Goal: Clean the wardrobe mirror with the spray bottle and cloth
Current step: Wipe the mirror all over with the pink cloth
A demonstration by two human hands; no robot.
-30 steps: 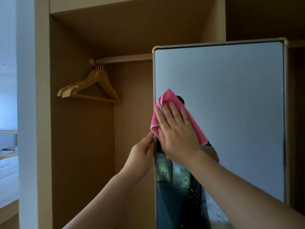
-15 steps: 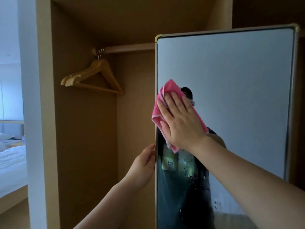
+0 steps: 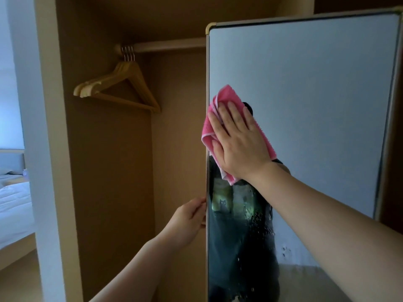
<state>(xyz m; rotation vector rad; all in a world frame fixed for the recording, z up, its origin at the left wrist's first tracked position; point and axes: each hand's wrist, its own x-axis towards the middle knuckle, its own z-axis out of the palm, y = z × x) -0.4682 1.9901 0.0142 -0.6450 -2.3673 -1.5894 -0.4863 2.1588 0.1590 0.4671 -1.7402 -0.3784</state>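
Pressing folded pink cloth [image 3: 225, 94] flat onto mirror [image 3: 309, 101] with right grip [image 3: 239, 138], fingers straight, spread over the fabric. Clamping mirror's left edge with left grip [image 3: 188, 221], fingers curled round it, below the right. Noted above right grip: clean grey glass; beneath it: droplets [image 3: 258, 222], wet.

The right hand [image 3: 238, 140] covers most of the pink cloth [image 3: 226, 94]; fingertips of the left hand [image 3: 187, 221] are lost behind the edge of the mirror [image 3: 305, 83] — mirror cut off at 6 o'clock, bed [image 3: 13, 205] at 9 o'clock.
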